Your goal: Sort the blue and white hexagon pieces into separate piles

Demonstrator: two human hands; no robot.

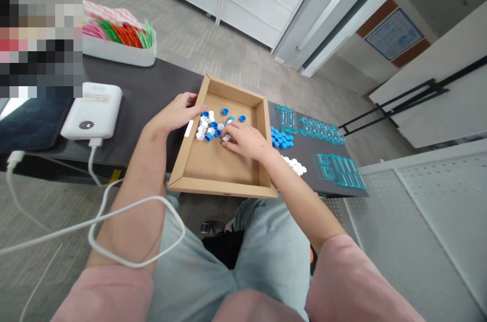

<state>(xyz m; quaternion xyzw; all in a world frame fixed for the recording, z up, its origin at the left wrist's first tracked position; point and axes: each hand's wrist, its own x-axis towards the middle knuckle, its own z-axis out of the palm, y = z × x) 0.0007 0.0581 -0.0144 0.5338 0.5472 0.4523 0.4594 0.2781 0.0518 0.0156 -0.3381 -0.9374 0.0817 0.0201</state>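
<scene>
A shallow cardboard tray (222, 187) sits on the dark table in front of me. Several small blue and white hexagonal pieces (210, 127) lie in its far half. My left hand (175, 113) rests on the tray's left wall, its fingers curled over the rim. Inside the tray my right hand (245, 140) lies palm down, with its fingertips pinched on a white piece (225, 137) at the edge of the pile.
Right of the tray lie a group of blue pieces (281, 138), a group of white pieces (296, 165) and clear teal tube racks (338, 170). A white power bank (93, 110) with a cable sits at the left. Behind it stands a white bin of coloured items (118, 40).
</scene>
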